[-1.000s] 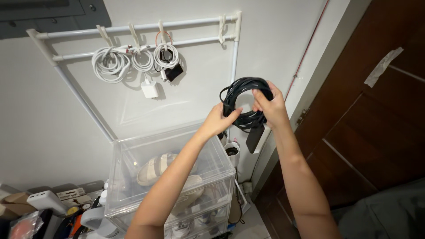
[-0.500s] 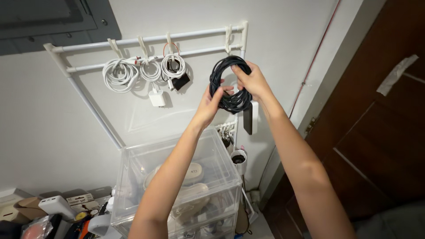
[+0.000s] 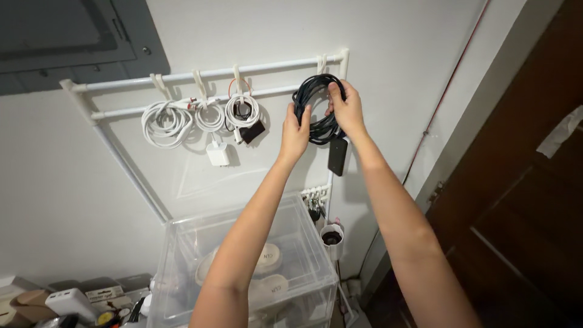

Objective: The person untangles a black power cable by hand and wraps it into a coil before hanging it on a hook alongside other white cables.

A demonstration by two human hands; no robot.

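Note:
Both my hands hold a coiled black cable (image 3: 311,97) up against a white wall rack (image 3: 200,75), just below its right-end hook (image 3: 320,62). My left hand (image 3: 296,132) grips the coil's left side and my right hand (image 3: 345,107) grips its top right. A black power brick (image 3: 337,156) dangles from the coil beneath my right hand. Three white cable coils (image 3: 167,121) hang from hooks further left on the rack, one with a white plug (image 3: 218,153).
A clear plastic drawer unit (image 3: 243,261) holding sandals stands below the rack. A brown door (image 3: 516,200) is to the right. A grey panel (image 3: 67,36) sits on the wall at upper left. Boxes and small items (image 3: 73,300) lie at lower left.
My hands have lifted the black coil up and toward the right end of the rack. The view has tilted up slightly.

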